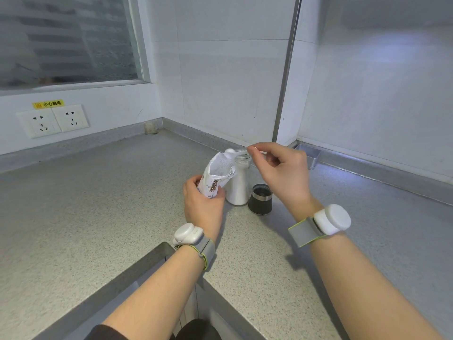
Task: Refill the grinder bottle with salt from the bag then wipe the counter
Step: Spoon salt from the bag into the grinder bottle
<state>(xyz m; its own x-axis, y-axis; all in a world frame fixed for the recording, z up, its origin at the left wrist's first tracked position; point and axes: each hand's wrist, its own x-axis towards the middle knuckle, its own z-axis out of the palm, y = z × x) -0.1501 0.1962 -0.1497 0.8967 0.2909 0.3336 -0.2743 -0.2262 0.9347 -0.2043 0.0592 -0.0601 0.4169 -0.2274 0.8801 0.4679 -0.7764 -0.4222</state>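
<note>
A clear glass grinder bottle stands open on the speckled counter, mostly full of white salt. Its black grinder cap sits upside down just to its right. My left hand grips the lower part of a white salt bag, which stands upright with its open mouth beside the bottle's neck. My right hand pinches the handle of a small clear spoon; the spoon's bowl holds a heap of salt above the bag's mouth and the bottle's opening.
The grey counter runs into a corner with white tiled walls. A small metal box sits at the back right against the wall. Two wall sockets are at the left. The counter's front edge notches inward near my arms.
</note>
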